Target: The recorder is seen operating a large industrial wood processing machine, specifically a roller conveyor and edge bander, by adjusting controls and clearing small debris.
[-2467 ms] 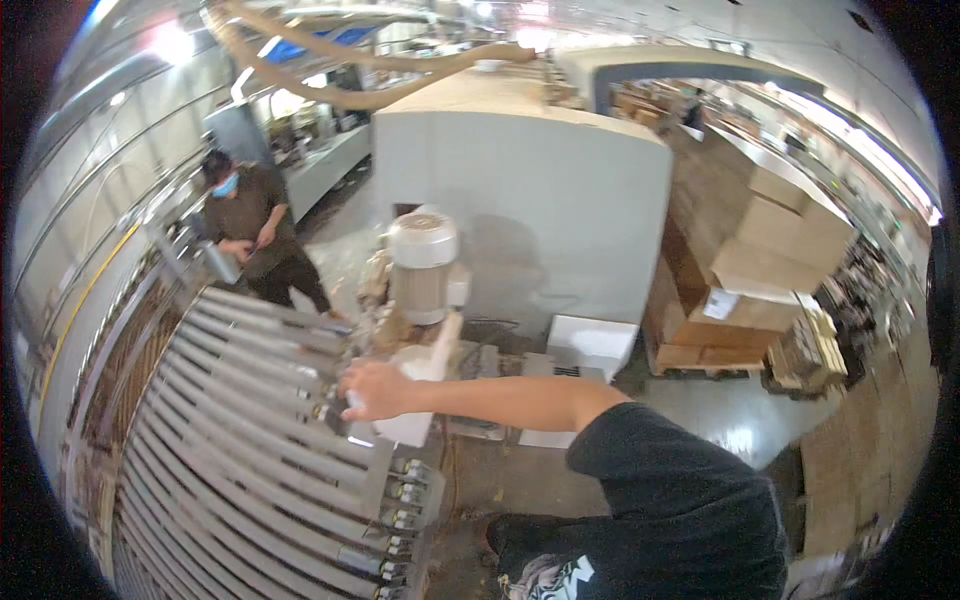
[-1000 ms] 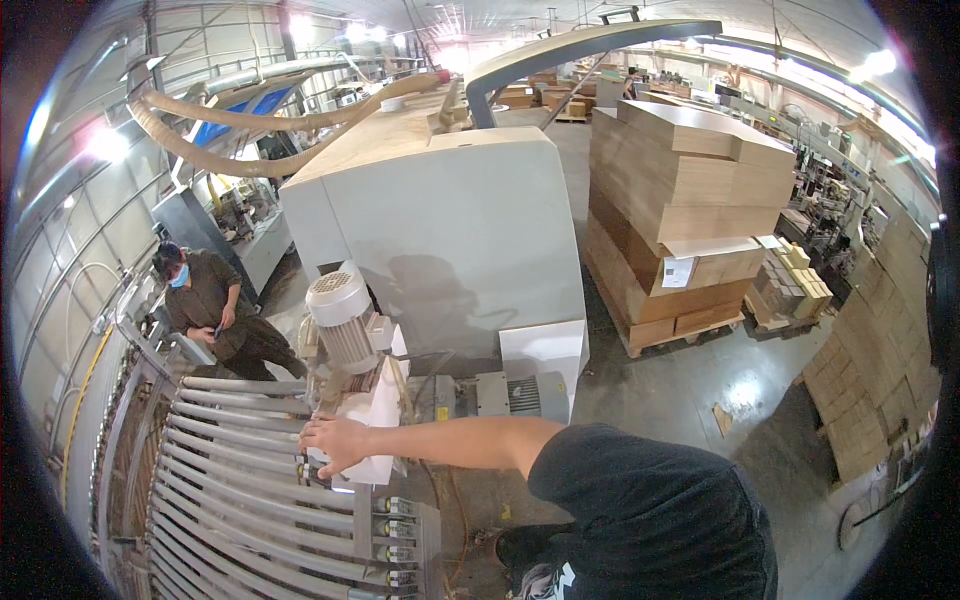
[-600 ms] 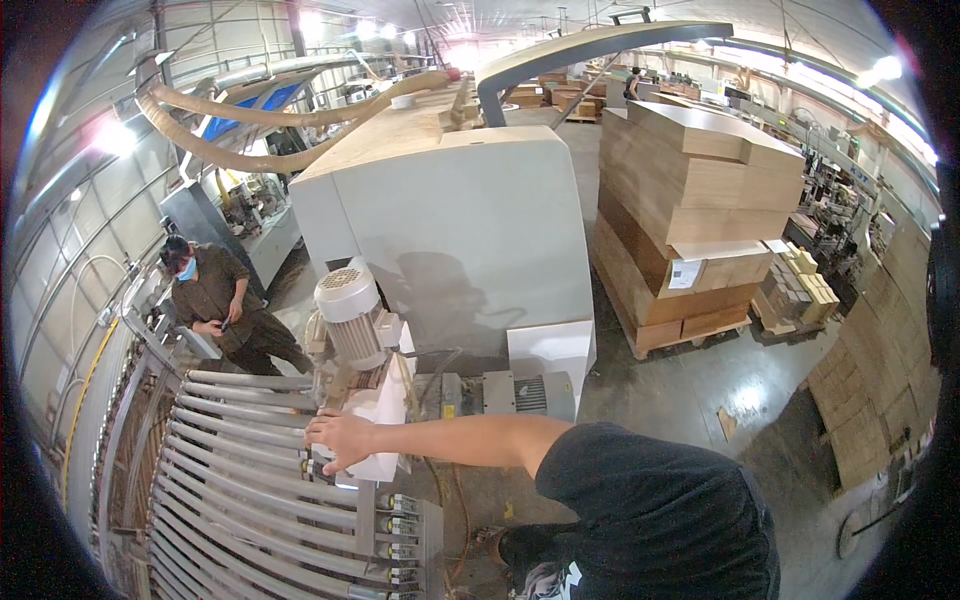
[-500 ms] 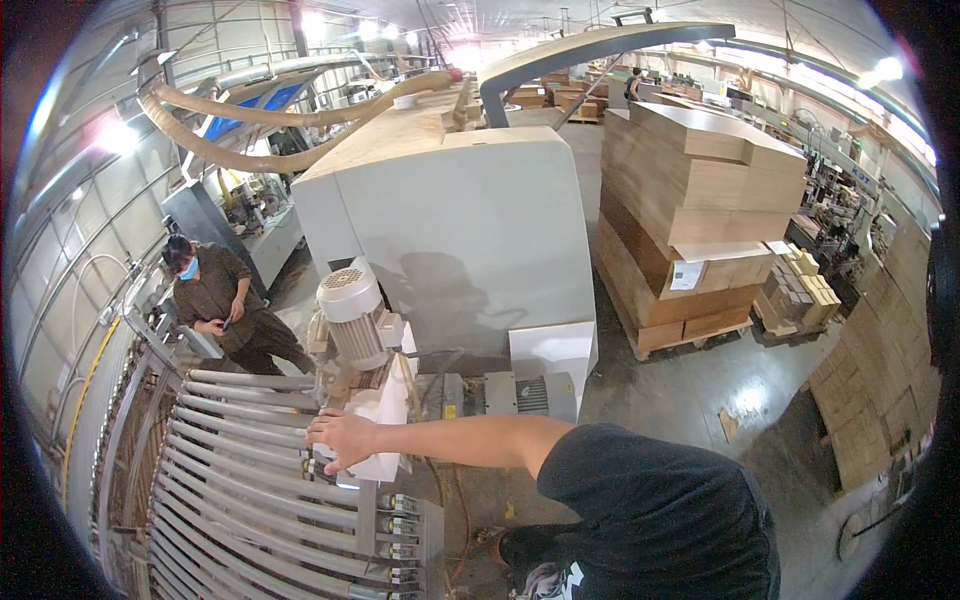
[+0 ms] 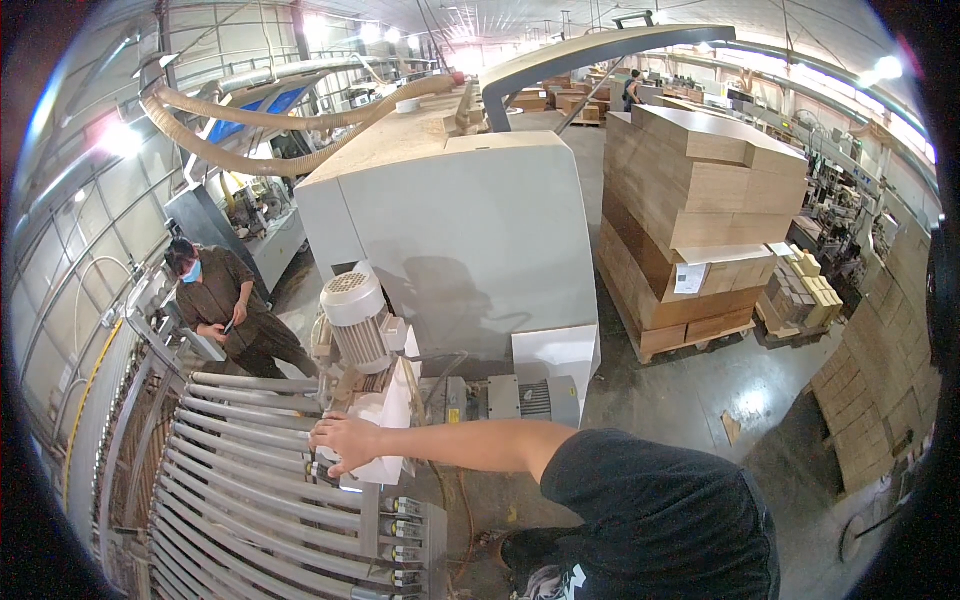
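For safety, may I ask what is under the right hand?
Around the right hand, rollers and a white panel are visible. Whatever lies directly beneath its palm is covered, so contact is unclear.

Rollers [image 5: 255, 382]: grey metal, smooth, dull sheen. Motor [image 5: 352, 300]: pale painted metal, ribbed sides. Machine housing [image 5: 460, 230]: grey, smooth, mostly matt. Hose [image 5: 235, 159]: tan, ribbed, plastic-looking. Stacked boards [image 5: 735, 222]: brown, wood-like, smooth-faced. Label [image 5: 689, 278]: white paper. Floor [image 5: 745, 395]: smooth, glossy under light. Sleeve [image 5: 650, 490]: black cloth, matt.
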The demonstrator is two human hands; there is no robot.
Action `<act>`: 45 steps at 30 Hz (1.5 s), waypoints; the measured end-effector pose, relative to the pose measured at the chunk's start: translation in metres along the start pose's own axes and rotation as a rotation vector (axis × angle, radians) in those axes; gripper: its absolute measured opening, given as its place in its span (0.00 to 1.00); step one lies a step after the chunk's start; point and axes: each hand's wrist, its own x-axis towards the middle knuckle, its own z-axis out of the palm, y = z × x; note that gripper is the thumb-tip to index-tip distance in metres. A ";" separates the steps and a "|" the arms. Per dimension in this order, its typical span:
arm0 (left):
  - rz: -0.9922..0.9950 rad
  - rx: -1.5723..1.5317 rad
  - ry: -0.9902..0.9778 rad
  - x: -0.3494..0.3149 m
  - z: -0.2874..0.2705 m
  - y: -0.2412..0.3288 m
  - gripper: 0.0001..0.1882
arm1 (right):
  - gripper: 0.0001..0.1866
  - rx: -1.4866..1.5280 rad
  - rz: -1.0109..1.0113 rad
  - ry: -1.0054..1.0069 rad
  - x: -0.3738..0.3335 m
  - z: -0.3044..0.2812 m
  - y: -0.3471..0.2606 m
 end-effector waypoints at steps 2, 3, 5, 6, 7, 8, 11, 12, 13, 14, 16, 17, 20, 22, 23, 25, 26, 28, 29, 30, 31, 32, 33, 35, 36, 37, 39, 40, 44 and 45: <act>0.001 0.003 -0.003 0.001 0.000 -0.001 0.38 | 0.39 -0.003 -0.002 0.007 0.000 0.000 0.000; 0.003 0.004 -0.004 0.002 0.000 0.000 0.38 | 0.39 -0.003 -0.001 0.004 0.000 -0.001 0.001; 0.002 0.009 -0.001 0.002 -0.002 -0.001 0.38 | 0.40 -0.001 -0.001 0.001 0.000 0.000 0.000; 0.001 0.010 -0.002 0.002 -0.002 -0.001 0.38 | 0.39 0.001 0.002 -0.004 0.001 0.001 -0.001; 0.001 0.012 -0.001 0.001 -0.003 -0.001 0.38 | 0.39 0.001 0.007 -0.007 0.000 0.002 0.001; 0.002 0.014 -0.002 0.003 -0.004 0.001 0.38 | 0.39 0.000 0.008 -0.005 0.000 0.002 0.002; 0.006 0.008 0.000 0.002 -0.004 0.001 0.38 | 0.39 -0.039 -0.010 0.005 0.001 0.005 0.004; 0.006 0.016 -0.002 0.000 -0.006 0.000 0.38 | 0.38 -0.035 -0.010 0.007 0.001 0.005 0.005; 0.006 0.016 -0.002 0.002 -0.006 0.001 0.38 | 0.38 -0.032 -0.011 0.009 0.000 0.006 0.006; 0.008 0.022 -0.005 0.001 -0.007 0.001 0.38 | 0.38 -0.034 -0.009 0.010 -0.001 0.006 0.006; 0.008 0.024 -0.001 0.002 -0.008 0.000 0.38 | 0.38 -0.035 -0.005 0.009 -0.001 0.006 0.005; 0.007 0.028 0.000 0.002 -0.008 0.000 0.38 | 0.38 -0.034 -0.006 0.009 0.000 0.005 0.004; 0.006 0.030 0.007 0.002 -0.009 0.000 0.38 | 0.37 0.000 0.012 -0.021 0.001 0.002 0.001; 0.003 0.030 0.014 0.002 -0.012 -0.001 0.37 | 0.38 -0.004 0.004 -0.020 0.002 0.001 0.000; 0.003 0.030 0.014 0.002 -0.012 -0.001 0.37 | 0.38 -0.005 0.005 -0.019 0.001 0.001 0.001; 0.005 0.035 0.011 0.003 -0.012 -0.001 0.37 | 0.38 -0.027 -0.008 0.012 0.000 0.002 0.002; 0.004 0.032 0.013 0.002 -0.012 0.000 0.37 | 0.38 -0.026 -0.007 0.013 0.000 0.002 0.003; 0.003 0.037 0.016 0.002 -0.012 0.000 0.37 | 0.38 -0.027 -0.006 0.009 0.000 0.002 0.003; 0.000 0.034 0.017 0.002 -0.013 0.000 0.37 | 0.38 -0.027 -0.006 0.009 0.000 0.002 0.003; -0.002 0.031 0.022 0.003 -0.014 -0.001 0.37 | 0.38 -0.031 -0.001 -0.004 0.000 0.001 0.002; -0.002 0.034 0.022 0.003 -0.014 -0.002 0.37 | 0.38 -0.033 0.005 -0.017 0.000 0.001 0.002; -0.003 0.041 0.022 0.004 -0.014 -0.005 0.37 | 0.38 -0.033 0.005 -0.016 0.000 0.000 0.002; -0.004 0.040 0.025 0.004 -0.015 -0.006 0.37 | 0.38 -0.036 0.009 -0.022 0.001 -0.001 0.001; -0.003 0.037 0.025 0.005 -0.015 -0.005 0.37 | 0.38 -0.039 0.016 -0.025 0.000 -0.001 0.003; -0.005 0.038 0.034 0.006 -0.015 -0.005 0.37 | 0.38 -0.040 0.010 -0.016 0.000 -0.001 0.003; -0.006 0.040 0.031 0.005 -0.017 -0.006 0.37 | 0.38 -0.039 0.005 -0.009 -0.001 0.000 0.003; -0.009 0.049 0.040 0.005 -0.021 -0.013 0.37 | 0.39 -0.037 0.001 0.002 -0.001 0.000 0.005; -0.010 0.055 0.045 0.006 -0.021 -0.015 0.37 | 0.39 -0.032 -0.006 0.011 -0.001 0.001 0.004; -0.066 0.097 0.091 -0.003 -0.047 -0.049 0.37 | 0.39 -0.030 -0.029 -0.001 0.005 0.013 -0.001; -0.084 0.119 0.107 -0.006 -0.057 -0.064 0.37 | 0.39 -0.011 -0.050 -0.020 0.005 0.018 0.002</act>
